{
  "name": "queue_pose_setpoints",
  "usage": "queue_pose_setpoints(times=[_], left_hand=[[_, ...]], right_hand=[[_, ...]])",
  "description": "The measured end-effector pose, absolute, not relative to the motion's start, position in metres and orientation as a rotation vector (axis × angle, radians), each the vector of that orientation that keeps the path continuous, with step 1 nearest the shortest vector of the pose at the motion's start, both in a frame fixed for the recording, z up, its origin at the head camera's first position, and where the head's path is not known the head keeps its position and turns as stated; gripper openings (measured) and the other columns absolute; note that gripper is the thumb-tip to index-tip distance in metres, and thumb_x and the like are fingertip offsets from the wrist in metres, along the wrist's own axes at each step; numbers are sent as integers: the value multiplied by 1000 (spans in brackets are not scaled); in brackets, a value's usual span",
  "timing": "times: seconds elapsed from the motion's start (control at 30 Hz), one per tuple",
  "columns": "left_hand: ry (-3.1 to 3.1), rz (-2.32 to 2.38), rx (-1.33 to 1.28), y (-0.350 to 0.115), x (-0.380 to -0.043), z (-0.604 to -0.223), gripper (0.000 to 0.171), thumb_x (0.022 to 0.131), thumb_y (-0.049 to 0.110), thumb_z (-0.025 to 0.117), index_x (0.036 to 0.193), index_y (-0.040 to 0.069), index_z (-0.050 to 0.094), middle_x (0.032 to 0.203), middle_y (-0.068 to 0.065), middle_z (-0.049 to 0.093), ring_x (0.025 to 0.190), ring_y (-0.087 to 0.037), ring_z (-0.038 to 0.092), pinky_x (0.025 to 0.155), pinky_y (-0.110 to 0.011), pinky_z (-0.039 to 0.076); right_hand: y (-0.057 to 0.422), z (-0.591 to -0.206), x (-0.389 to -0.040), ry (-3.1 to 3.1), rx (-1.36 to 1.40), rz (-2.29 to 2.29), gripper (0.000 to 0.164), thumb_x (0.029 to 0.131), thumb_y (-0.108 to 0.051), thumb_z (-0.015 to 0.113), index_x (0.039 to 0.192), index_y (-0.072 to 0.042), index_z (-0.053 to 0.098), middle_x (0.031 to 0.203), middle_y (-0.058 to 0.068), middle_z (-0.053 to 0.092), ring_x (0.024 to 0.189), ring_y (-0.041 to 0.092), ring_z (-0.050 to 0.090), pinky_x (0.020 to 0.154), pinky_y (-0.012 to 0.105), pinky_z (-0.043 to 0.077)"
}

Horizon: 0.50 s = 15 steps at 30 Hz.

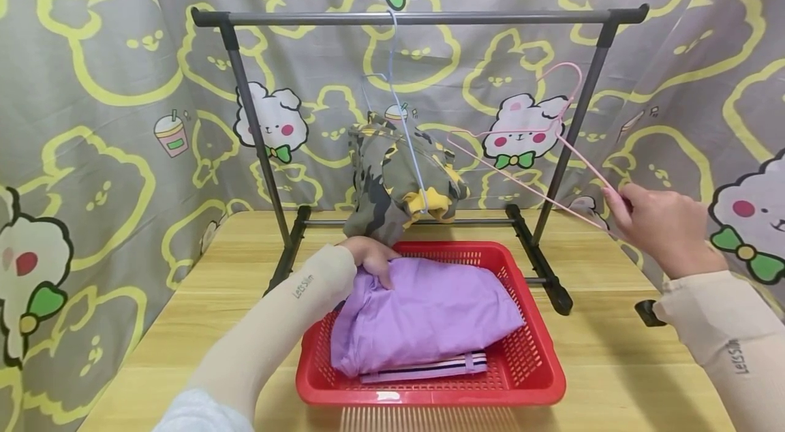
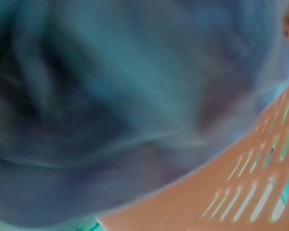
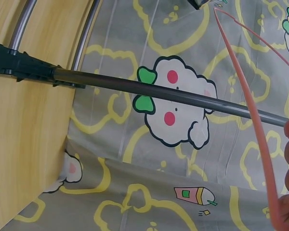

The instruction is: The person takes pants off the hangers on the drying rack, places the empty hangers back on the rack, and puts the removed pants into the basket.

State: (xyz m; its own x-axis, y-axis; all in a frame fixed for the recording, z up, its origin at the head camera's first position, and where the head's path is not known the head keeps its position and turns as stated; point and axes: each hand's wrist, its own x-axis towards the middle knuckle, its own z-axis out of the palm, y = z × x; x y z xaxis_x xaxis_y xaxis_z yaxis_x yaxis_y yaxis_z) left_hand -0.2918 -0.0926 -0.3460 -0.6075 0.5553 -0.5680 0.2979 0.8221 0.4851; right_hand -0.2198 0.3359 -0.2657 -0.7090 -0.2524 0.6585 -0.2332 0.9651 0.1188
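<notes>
In the head view, my left hand (image 1: pixel 371 257) grips the left back edge of a folded purple garment (image 1: pixel 429 302), thumb on top and the other fingers mostly hidden. A striped band (image 1: pixel 429 365) shows under its front edge. The garment lies in a red plastic basket (image 1: pixel 540 357). Blurred cloth (image 2: pixel 135 134) fills most of the left wrist view. Raised at the right, my right hand (image 1: pixel 668 224) holds a pink hanger (image 1: pixel 515 176) by one end, its hook pointing up. Nothing hangs on that hanger.
A dark metal rack (image 1: pixel 490 18) stands on the wooden table (image 1: pixel 208 309) behind the basket. From its bar a blue hanger (image 1: pixel 405 125) carries a camouflage garment (image 1: pixel 392 173), low over the basket's back. A patterned curtain (image 1: pixel 122 78) encloses the back and sides.
</notes>
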Motion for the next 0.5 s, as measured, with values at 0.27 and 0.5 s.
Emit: queue_pose_setpoints(times=[0.27, 0.5], left_hand=[[2460, 232, 564, -95, -287, -346, 44, 74, 30, 74, 112, 20, 55, 110, 5, 51, 104, -12, 43, 86, -29, 38], [2560, 102, 562, -92, -279, -348, 53, 73, 33, 75, 119, 21, 53, 110, 6, 53, 101, -12, 46, 87, -31, 39]], right_hand=[[335, -265, -218, -2425, 321, -15, 40, 91, -31, 53, 58, -12, 42, 42, -4, 27, 33, 14, 27, 34, 30, 17], [334, -264, -218, -2387, 331, -13, 39, 91, -30, 54, 58, -12, 43, 41, -4, 27, 32, 14, 27, 34, 30, 17]])
